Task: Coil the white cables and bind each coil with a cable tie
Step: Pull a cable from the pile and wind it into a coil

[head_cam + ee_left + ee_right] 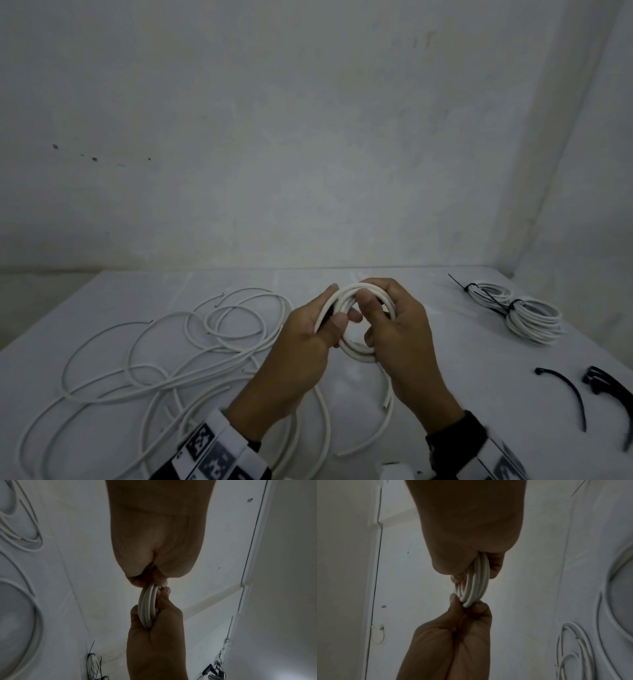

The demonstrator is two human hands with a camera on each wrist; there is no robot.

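Head view: at the lower centre of the frame both hands hold 1 small white cable coil [356, 318] above the white table [445, 359]. The left hand [305, 346] grips the coil's left side, thumb across the front and fingers behind. The right hand [404, 339] grips the right side, its thumb lying over the upper turns. A loose tail of the cable [388, 390] hangs down below the right hand. At the left of the frame loose white cables [164, 363] sprawl in wide loops on the table. At the right edge, near the wall, 2 tied coils [520, 311] lie touching each other, each bound with a black cable tie. Lower right, a single black cable tie [568, 390] lies curved, beside a bunch of black cable ties [613, 394] at the frame's edge.

Left wrist view: the left hand [154, 540] fills the upper centre, fingers closed on the top of the coil [147, 605]. The right hand [156, 635] rises from the bottom and clasps the coil's lower end. Tied coils show at the bottom left.

Right wrist view: the right hand [467, 534] at the top clamps 4 or so parallel turns of the coil [474, 582]; the left hand [458, 628] below pinches the other end between thumb and fingers. Loose cable loops blur along the right edge.
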